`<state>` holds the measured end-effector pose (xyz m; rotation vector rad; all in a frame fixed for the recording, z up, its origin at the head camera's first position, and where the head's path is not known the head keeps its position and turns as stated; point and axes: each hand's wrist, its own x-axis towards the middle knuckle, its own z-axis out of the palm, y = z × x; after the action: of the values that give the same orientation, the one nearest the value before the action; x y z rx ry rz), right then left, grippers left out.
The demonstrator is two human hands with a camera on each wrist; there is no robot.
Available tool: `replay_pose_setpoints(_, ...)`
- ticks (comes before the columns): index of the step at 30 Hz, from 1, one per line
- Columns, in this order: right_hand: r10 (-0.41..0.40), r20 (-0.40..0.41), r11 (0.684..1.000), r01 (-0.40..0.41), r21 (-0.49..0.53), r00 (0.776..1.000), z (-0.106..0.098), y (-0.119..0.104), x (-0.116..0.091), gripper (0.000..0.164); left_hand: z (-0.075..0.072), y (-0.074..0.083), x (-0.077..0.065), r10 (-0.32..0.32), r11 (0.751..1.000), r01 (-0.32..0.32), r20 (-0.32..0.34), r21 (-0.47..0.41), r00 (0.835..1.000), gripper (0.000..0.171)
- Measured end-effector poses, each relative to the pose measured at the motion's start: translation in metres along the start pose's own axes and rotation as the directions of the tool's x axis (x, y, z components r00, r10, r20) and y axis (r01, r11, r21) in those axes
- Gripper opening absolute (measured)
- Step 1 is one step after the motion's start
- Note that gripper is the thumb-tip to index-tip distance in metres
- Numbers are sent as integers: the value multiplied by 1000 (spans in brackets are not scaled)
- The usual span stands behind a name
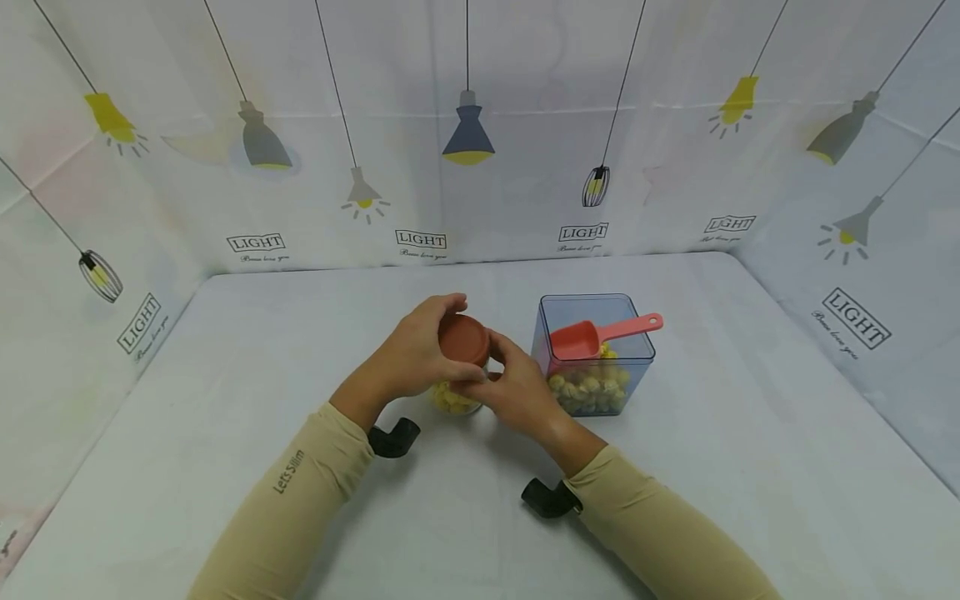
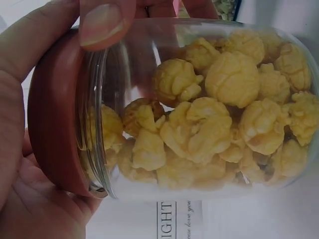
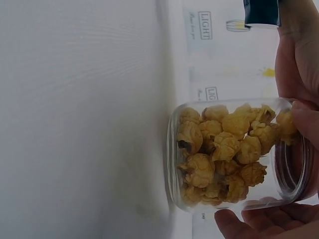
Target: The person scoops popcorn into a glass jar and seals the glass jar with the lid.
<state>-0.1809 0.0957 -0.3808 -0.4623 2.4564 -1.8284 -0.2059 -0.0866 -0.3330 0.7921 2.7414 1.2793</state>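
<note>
A clear glass jar of yellow popcorn stands upright on the white table between both hands. Its reddish-brown lid sits on the mouth. My left hand curls round the lid from the left, thumb across the front. From the right, my right hand holds the upper part of the jar, just under the lid. Popcorn fills much of the glass in the left wrist view, beside the lid. The right wrist view shows the jar sideways, its base by the tabletop.
Right of the hands stands a bluish clear square container with popcorn in it. A pink scoop lies across its top, handle over the right rim. White cloth printed with lamps surrounds the table. Black wrist-worn pieces sit under the sleeves.
</note>
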Motion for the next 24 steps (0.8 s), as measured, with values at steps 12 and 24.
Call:
replay_pose_setpoints(12,-97,41,990,100,-95,994,0,0,5,86,0,-27,-10,-43,989,40,-24,-141,999,100)
replay_pose_setpoints(24,-160,69,983,165,-82,985,-1,-2,13,88,19,-65,-24,-54,931,82,89,-356,995,87)
